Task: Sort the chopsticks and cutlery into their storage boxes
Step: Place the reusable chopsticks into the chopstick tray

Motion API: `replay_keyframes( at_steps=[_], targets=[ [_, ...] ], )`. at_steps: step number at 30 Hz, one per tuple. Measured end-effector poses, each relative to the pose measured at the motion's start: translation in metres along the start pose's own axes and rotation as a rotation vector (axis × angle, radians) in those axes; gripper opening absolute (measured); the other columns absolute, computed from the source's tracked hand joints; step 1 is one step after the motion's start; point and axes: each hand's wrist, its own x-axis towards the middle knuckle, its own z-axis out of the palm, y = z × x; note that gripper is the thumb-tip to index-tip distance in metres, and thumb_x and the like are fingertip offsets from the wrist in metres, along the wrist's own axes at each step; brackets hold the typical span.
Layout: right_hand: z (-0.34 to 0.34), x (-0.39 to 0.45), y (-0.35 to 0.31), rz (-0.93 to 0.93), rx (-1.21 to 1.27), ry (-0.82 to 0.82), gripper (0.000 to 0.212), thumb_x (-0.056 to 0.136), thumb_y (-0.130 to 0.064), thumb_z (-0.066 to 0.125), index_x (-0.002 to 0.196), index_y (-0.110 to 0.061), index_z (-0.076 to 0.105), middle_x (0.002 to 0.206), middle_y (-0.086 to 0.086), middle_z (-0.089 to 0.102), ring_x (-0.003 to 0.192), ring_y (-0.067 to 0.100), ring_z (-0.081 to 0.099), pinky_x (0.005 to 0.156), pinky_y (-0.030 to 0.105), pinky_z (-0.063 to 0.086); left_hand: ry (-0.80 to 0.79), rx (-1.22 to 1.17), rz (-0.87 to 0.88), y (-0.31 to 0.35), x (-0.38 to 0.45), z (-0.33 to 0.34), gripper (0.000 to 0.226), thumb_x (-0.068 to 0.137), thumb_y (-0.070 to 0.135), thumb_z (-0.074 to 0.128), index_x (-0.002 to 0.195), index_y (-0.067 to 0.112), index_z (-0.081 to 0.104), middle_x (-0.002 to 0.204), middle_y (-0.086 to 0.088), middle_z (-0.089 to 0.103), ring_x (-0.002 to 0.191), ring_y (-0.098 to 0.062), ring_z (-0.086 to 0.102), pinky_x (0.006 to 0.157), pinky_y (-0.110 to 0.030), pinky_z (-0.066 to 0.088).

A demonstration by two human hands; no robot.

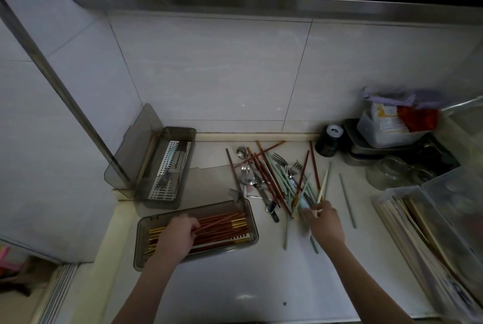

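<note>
the right hand [326, 221] pinches a pale chopstick [322, 190] near its lower end, fingers curled round it, at the near edge of the mixed pile [271, 179] on the tabletop [261, 279]. the left hand [177, 234] grips red chopsticks [222, 224] inside the near storage box [146, 245]. the sticks look light, stiff and probably slick, so a hold nearer mid-length should steady them.

Dim, underexposed wide-angle view with dark corners, bowed edges and soft, grainy detail.
</note>
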Motion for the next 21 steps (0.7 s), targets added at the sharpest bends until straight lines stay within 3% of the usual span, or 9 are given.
replay_keyframes(
  at_steps=[3,7,15,21],
  targets=[
    [0.002,0.012,-0.002,0.099,-0.053,0.027,0.061,0.084,-0.05,0.062,0.122,-0.005,0.045,0.116,0.016,0.052,0.105,0.034,0.053,0.085,0.042,0.049,0.027,-0.077,-0.015,0.002,-0.001,-0.002,0.027,0.08,0.013,0.068,0.105,0.024,0.066,0.104,0.002,0.061,0.099,-0.014,0.058,0.089,-0.031,0.049],
    [0.004,0.024,-0.005,0.197,-0.11,-0.047,0.078,0.081,-0.06,0.058,0.128,0.0,0.039,0.124,0.02,0.049,0.115,0.037,0.049,0.095,0.045,0.045,0.057,-0.134,-0.026,0.004,0.001,-0.002,0.024,0.08,0.015,0.069,0.102,0.023,0.066,0.098,0.005,0.062,0.095,-0.012,0.059,0.086,-0.025,0.048],
    [0.01,0.036,-0.012,0.214,-0.196,-0.086,0.091,0.075,-0.068,0.06,0.132,-0.001,0.036,0.128,0.018,0.048,0.118,0.036,0.048,0.095,0.046,0.046,0.064,-0.192,-0.087,0.008,0.008,-0.002,0.019,0.082,0.014,0.066,0.097,0.025,0.066,0.087,0.011,0.061,0.092,-0.011,0.061,0.085,-0.028,0.05],
    [0.012,0.038,-0.012,0.208,-0.15,-0.089,0.067,0.08,-0.043,0.067,0.126,-0.003,0.038,0.121,0.018,0.05,0.112,0.037,0.051,0.092,0.046,0.048,0.053,-0.194,-0.111,0.007,0.01,-0.001,0.018,0.081,0.015,0.066,0.096,0.027,0.066,0.085,0.013,0.062,0.088,-0.01,0.06,0.082,-0.026,0.05]
  ],
)
